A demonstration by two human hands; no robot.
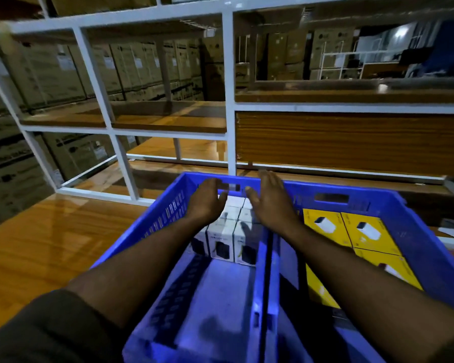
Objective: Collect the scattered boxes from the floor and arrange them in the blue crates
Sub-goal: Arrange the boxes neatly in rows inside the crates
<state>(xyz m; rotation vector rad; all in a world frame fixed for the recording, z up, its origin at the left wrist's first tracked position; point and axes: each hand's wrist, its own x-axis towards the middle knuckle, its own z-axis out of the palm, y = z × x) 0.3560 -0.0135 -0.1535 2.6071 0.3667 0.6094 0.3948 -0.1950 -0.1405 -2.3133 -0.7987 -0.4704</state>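
Cartons, small and white [226, 231], stand packed upright at the 12 o'clock end of the left blue crate [152, 224], long axes vertical, printed faces toward 6 o'clock. They look light, stiff and smooth, best pinched across opposite side faces. The left hand [207, 200] and right hand [268, 200] sit flat over them, fingers straight and together, gripping nothing. Yellow boxes [362, 231] lie flat in the right crate [409, 226].

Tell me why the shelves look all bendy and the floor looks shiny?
In the head view, the wide-angle lens bows the white rack near the edges; the wooden floor mirrors overhead light as glare; the top left corner is smeared by motion blur; the left blue crate glows bright blue, with dim shadow under the left hand and right hand over the white boxes.
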